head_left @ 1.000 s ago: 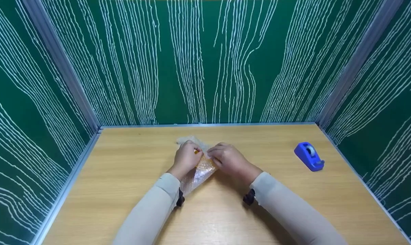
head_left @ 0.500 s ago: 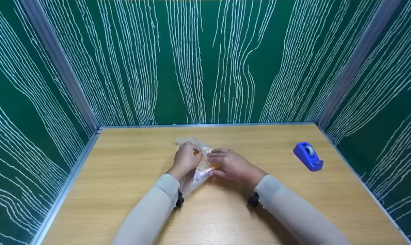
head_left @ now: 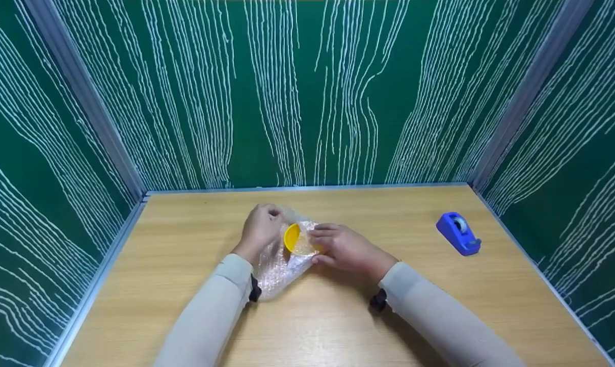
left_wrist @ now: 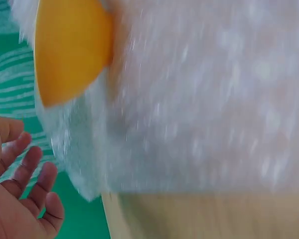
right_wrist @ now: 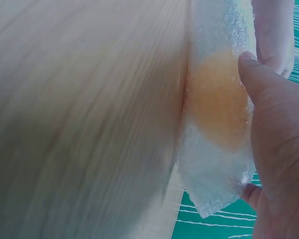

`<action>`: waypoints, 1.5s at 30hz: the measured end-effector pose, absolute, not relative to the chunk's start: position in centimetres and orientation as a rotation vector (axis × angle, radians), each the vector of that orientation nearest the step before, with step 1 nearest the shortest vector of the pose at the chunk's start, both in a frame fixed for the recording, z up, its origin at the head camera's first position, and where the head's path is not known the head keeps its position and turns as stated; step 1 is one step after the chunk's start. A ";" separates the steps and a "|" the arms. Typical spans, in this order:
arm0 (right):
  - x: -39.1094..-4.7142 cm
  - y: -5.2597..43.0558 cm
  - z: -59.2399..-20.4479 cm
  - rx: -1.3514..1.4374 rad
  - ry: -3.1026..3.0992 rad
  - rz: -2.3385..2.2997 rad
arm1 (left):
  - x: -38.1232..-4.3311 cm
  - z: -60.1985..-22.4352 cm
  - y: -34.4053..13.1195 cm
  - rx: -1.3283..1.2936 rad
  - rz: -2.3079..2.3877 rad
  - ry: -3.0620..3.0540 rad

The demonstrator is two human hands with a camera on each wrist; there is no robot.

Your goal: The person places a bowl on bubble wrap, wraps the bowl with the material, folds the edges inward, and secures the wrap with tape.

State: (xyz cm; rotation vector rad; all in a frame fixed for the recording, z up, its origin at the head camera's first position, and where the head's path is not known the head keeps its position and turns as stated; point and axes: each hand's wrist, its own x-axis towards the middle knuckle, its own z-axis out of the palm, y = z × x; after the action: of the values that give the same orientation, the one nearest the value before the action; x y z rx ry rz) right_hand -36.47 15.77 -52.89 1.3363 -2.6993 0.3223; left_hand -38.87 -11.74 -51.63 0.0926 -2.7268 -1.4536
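A yellow cup (head_left: 291, 237) lies on its side, its round mouth facing left, partly covered by bubble wrap (head_left: 276, 270). My right hand (head_left: 349, 248) grips the wrapped cup from the right, fingers over the top and thumb on the near side. Through the clear layer in the right wrist view, the cup (right_wrist: 217, 102) shows as an orange blur. Over the left part of the sheet is my left hand (head_left: 260, 227). Its fingers are loosely bent and apart from the wrap in the left wrist view, where the cup's inside (left_wrist: 72, 50) shows.
A blue tape dispenser (head_left: 458, 234) with a roll of tape stands at the right on the wooden table (head_left: 185, 265). Green panels (head_left: 338, 102) with white wavy lines rise at the back and both sides, joined by grey metal posts.
My left hand has let go of the wrap beside the cup and moved left, so the yellow rim shows. The right hand's fingers have spread and settled over the wrapped cup.
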 end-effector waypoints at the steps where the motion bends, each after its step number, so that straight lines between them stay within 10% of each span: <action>1: -36.5 15.8 -52.9 1.333 -2.705 0.321 | -39.2 -51.6 -12.3 0.098 -1.450 -2.737; 45: -36.3 15.8 -52.2 1.419 -2.683 0.280 | -41.1 -51.0 -14.5 0.136 -1.797 -2.674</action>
State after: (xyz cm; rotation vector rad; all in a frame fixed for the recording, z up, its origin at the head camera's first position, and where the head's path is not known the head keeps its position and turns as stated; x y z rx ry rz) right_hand -36.35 15.80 -52.24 1.4188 -2.6830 0.2802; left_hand -41.09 -14.53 -51.01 0.1358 -2.6739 -1.7966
